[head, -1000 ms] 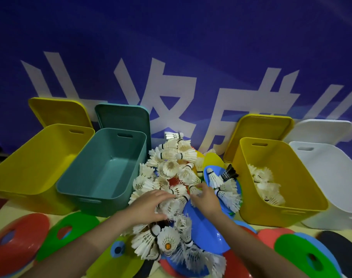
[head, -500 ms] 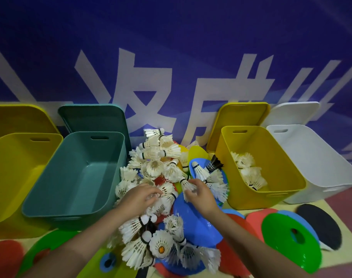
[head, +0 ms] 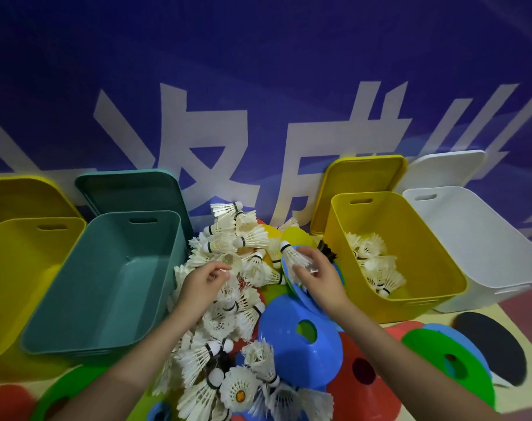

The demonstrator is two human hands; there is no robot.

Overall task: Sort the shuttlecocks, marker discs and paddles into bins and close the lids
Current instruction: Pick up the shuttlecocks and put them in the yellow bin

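At the centre of the frame, the right hand point(head: 319, 278) has its grip pinched on a white shuttlecock point(head: 295, 256), just left of the yellow bin point(head: 410, 302) holding more shuttlecocks. The left hand point(head: 201, 287) has its grip curled round feathers in the shuttlecock pile point(head: 228, 314), beside the teal bin point(head: 85, 338).

White feather shuttles point(head: 228, 299) w/ black bands under my hands; teal bin point(head: 113, 287), two yellow bins point(head: 410, 302), white bin point(head: 483, 253); blue point(head: 301, 357), red point(head: 361, 390), green discs point(head: 434, 347).
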